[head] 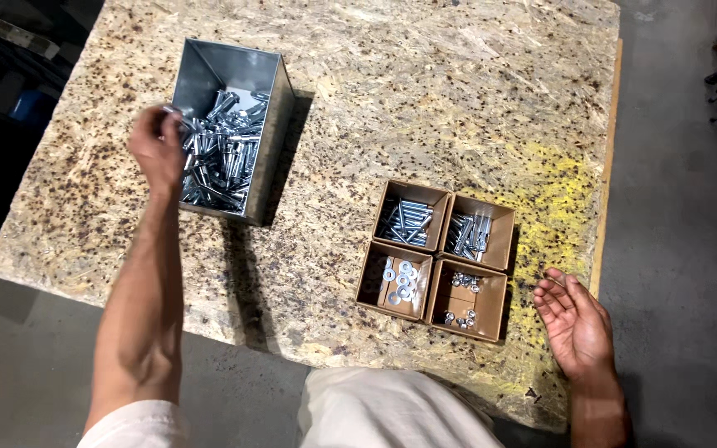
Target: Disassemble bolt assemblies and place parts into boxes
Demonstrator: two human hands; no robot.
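- Bolts [224, 149] fill the open metal bin [271, 137] at the left of our bench [425, 91]; they lie in a loose silvery heap against its near wall.
- Our left hand [156, 148] hangs over the bin's left edge, its grip closed around a few of those bolts, whose ends show above the fingers [173, 121].
- Our left forearm runs from the hand down toward the near edge of the bench.
- Right of the bin, well apart from it, we see four small cardboard boxes [437, 249] pushed together in a square.
- The far left box holds longer bolts, the far right box holds shorter ones.
- The near left box holds flat washers [400, 278]; the near right box holds a few nuts [463, 299].
- Farthest right, our right hand [576, 319] hovers palm up at the bench's near right corner, just beside the boxes, its grip open with the fingers loosely curled and nothing in it.
- A yellow stain marks the bench top around that corner.
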